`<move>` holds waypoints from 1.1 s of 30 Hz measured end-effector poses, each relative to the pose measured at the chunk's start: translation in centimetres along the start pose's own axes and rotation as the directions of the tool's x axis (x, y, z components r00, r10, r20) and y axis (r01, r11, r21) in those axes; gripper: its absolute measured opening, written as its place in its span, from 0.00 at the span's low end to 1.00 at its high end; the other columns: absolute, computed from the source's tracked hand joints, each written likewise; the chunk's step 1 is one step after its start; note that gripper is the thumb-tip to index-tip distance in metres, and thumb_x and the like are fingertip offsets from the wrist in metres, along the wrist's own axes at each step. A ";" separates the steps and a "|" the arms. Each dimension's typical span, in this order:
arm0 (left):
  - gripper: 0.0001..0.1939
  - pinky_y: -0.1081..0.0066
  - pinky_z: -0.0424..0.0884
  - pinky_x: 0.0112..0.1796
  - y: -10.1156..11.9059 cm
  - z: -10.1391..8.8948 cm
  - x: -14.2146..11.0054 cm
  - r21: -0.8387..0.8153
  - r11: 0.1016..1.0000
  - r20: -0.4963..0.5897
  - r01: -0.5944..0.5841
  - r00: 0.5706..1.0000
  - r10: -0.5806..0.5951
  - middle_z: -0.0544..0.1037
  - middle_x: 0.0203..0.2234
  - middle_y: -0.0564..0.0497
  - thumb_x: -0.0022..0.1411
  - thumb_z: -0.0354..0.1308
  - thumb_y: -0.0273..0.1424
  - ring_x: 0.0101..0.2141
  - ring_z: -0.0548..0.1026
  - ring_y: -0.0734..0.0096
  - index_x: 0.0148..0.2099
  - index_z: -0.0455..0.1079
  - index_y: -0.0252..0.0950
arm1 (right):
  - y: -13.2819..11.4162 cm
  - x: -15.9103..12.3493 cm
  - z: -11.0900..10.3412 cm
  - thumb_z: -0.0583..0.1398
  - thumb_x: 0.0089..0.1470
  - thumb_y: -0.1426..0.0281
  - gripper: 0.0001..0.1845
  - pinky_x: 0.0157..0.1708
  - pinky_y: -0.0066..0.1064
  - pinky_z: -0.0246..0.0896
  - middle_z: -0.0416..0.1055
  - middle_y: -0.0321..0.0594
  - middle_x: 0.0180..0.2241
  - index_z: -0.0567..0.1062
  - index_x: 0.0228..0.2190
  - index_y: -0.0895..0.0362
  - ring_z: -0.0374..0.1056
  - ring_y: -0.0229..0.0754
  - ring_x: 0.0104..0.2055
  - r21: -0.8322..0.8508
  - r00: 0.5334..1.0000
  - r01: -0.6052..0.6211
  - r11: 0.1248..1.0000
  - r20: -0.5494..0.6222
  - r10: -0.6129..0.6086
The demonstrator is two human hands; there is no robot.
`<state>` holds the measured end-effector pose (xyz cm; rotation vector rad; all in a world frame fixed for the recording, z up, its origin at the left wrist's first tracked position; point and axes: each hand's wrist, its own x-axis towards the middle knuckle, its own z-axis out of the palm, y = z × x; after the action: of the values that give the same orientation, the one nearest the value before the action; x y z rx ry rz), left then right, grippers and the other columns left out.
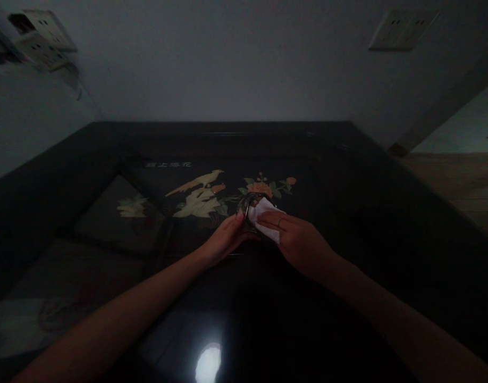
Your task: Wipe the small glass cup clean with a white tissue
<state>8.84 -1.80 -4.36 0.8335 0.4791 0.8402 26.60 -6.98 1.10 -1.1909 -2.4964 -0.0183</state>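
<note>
Over a dark glossy table, both my hands meet around a small shiny rounded object, perhaps metal or glass. My left hand grips it from the left, fingers curled round its side. My right hand, a ring on one finger, presses a white cloth or tissue against the object's right side. The scene is dim, and most of the object is hidden by the cloth and fingers.
The tabletop carries an inlaid picture of a bird and flowers. A lamp reflection shines near the front edge. Wall sockets sit at upper left and upper right. Wooden floor shows at right.
</note>
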 end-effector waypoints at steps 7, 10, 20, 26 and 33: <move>0.25 0.59 0.69 0.45 0.0 0.2 0.1 -0.047 0.999 -0.004 0.021 1.000 -0.021 0.76 0.42 0.42 0.54 0.63 0.48 0.43 0.73 0.58 0.47 0.73 0.33 | -0.1 0.2 -0.5 0.53 0.58 0.79 0.18 0.48 0.42 0.66 0.71 0.53 0.52 0.73 0.49 0.63 0.66 0.51 0.55 -0.235 0.996 0.065 0.970 0.075 -0.049; 0.24 0.61 0.68 0.46 0.1 0.3 0.0 -0.035 0.999 -0.037 0.023 0.999 -0.025 0.76 0.42 0.43 0.54 0.64 0.46 0.43 0.73 0.60 0.46 0.73 0.33 | -0.3 0.1 -0.1 0.53 0.57 0.81 0.19 0.48 0.43 0.67 0.71 0.55 0.52 0.71 0.50 0.67 0.65 0.53 0.56 -0.208 0.995 0.050 0.977 0.093 -0.032; 0.22 0.59 0.67 0.50 0.4 0.2 -0.2 -0.001 0.999 -0.033 0.041 0.999 -0.041 0.76 0.44 0.44 0.52 0.66 0.42 0.49 0.71 0.56 0.46 0.73 0.35 | -2.5 -0.4 2.3 0.56 0.55 0.74 0.30 0.57 0.48 0.59 0.66 0.56 0.55 0.58 0.59 0.65 0.62 0.53 0.58 0.424 0.971 -0.201 0.883 -0.033 0.237; 0.22 0.61 0.68 0.48 0.5 0.3 -0.3 -0.012 0.999 -0.041 0.037 0.998 -0.038 0.75 0.47 0.44 0.52 0.67 0.42 0.51 0.70 0.54 0.47 0.73 0.36 | -2.3 -0.6 2.9 0.54 0.56 0.75 0.30 0.59 0.44 0.57 0.63 0.55 0.57 0.58 0.59 0.65 0.59 0.51 0.60 0.402 0.978 -0.184 0.897 -0.015 0.208; 0.24 0.63 0.69 0.46 0.7 0.5 -0.2 -0.070 0.996 -0.060 0.056 0.996 -0.060 0.75 0.45 0.44 0.53 0.66 0.42 0.46 0.72 0.60 0.49 0.71 0.35 | -0.7 -0.2 1.6 0.50 0.58 0.81 0.23 0.54 0.46 0.63 0.65 0.55 0.56 0.67 0.54 0.67 0.60 0.52 0.60 -0.128 0.992 -0.031 0.991 0.118 0.046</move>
<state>8.76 -1.90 -3.50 0.7294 0.5242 0.8264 25.69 -7.35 -0.34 -1.3275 -2.6099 -0.0985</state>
